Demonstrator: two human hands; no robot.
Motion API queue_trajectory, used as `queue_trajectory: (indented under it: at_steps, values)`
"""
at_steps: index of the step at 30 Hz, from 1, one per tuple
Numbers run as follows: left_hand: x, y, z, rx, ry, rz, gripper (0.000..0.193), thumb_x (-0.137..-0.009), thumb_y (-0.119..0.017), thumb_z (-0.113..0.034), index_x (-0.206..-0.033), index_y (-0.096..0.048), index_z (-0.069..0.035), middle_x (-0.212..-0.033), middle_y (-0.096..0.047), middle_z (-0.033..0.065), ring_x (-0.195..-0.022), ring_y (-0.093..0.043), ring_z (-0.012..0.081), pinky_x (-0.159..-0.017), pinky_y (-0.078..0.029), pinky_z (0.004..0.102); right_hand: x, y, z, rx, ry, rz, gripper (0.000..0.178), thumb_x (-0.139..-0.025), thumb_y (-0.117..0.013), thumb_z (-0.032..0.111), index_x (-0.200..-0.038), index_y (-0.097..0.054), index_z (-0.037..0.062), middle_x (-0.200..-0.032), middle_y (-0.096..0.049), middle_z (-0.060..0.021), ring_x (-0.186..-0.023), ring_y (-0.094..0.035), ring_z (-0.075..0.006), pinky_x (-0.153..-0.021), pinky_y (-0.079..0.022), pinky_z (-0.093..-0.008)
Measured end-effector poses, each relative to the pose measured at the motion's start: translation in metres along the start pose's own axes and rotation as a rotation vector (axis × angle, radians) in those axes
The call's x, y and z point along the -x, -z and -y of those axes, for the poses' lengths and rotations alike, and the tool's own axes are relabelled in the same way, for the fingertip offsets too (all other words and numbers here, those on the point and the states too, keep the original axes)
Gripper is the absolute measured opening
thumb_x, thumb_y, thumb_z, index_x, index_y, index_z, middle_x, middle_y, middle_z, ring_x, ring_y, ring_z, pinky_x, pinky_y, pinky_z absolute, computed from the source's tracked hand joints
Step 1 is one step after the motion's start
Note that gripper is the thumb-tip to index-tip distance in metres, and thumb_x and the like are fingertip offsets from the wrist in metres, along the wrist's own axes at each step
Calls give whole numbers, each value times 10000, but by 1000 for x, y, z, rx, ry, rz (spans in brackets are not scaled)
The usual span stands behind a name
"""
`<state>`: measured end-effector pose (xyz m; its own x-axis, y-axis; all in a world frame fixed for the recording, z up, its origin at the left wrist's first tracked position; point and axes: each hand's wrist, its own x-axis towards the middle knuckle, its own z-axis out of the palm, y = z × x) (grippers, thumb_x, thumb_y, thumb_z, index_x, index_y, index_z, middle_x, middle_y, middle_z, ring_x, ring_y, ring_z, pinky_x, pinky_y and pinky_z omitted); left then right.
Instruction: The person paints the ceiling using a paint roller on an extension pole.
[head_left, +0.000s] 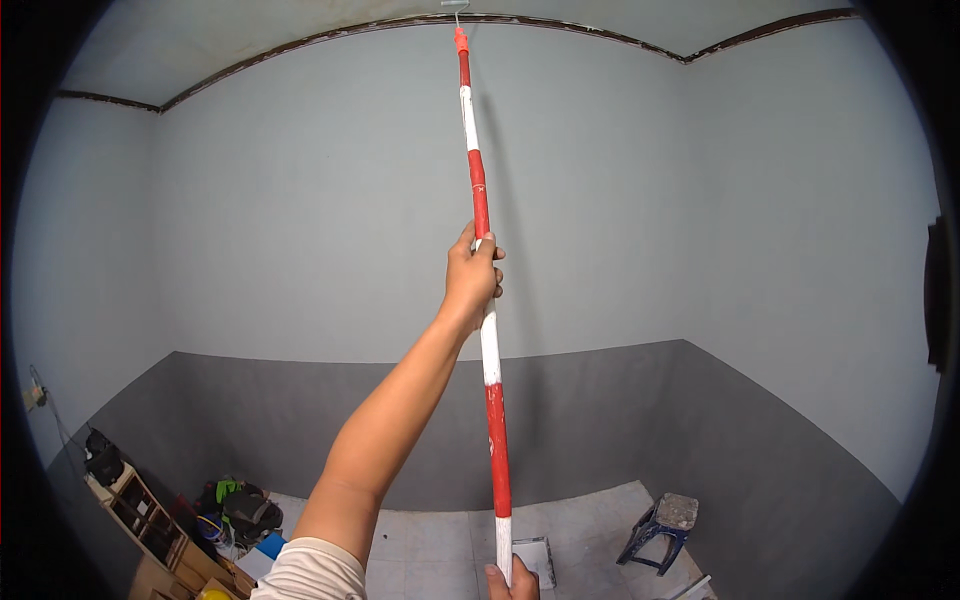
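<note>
A long red-and-white striped pole (pixel 497 440) stretches up in front of me, leaning slightly left toward its top. Fixed to its far end by an orange-red handle is a paint roller (pixel 455 4), up at the ceiling just past the dark trim; whether it touches is too small to tell. My left hand (pixel 472 280) is wrapped round the pole at mid-height, with the arm stretched upward. Low at the bottom edge, my right hand (pixel 522 582) grips the pole's lower white section, its wrist out of frame.
Light grey walls (pixel 330 200) have a dark grey lower band. A paint tray (pixel 541 562) lies on the tiled floor behind my right hand. To the right stands a paint-spattered stool (pixel 662 530). Wooden shelving (pixel 150 520) and piled bags (pixel 245 510) occupy the left corner.
</note>
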<state>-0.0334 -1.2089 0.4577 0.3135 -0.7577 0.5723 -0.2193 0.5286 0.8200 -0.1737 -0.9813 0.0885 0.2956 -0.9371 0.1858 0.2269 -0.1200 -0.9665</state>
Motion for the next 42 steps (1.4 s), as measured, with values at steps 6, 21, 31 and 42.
queue_trajectory:
  at_steps: [6, 21, 31, 42]
  values:
    - [-57, 20, 28, -47, 5, -23, 531, -1052, -453, -218, -1548, -319, -83, -899, -489, 16, -569, -392, 68, -481, -356, 233, -56, -35, -9, 37, 116, -57, 297, -996, -636, 217, -1248, -585, 68, -828, -515, 23, -743, -501, -96, -630, -437, -302]
    - [21, 15, 16, 342, 21, 152, 503, -1073, -412, -196, -1554, -279, -134, -944, -474, 45, -574, -396, 63, -469, -353, 217, 3, 7, -48, 657, 257, -363, 453, -1006, -600, 336, -1166, -519, -79, -766, -563, -149, -654, -476, -213, -566, -407, -410]
    - [29, -21, 19, 419, -18, 93, 523, -1088, -400, -215, -1576, -227, -135, -864, -517, 9, -535, -388, 28, -425, -337, 179, -28, 78, -80, 486, 141, -29, 432, -961, -614, 150, -1286, -471, -96, -691, -601, -298, -598, -591, -498, -520, -424, -542]
    - [86, -20, 85, 311, 44, 132, 610, -1084, -434, -205, -1600, -115, -136, -896, -585, 70, -616, -562, 127, -560, -506, 289, -29, 124, -193, 453, -413, -103, 623, -979, -643, 258, -1464, -402, -49, -1148, -667, -192, -1115, -631, -271, -872, -527, -356]
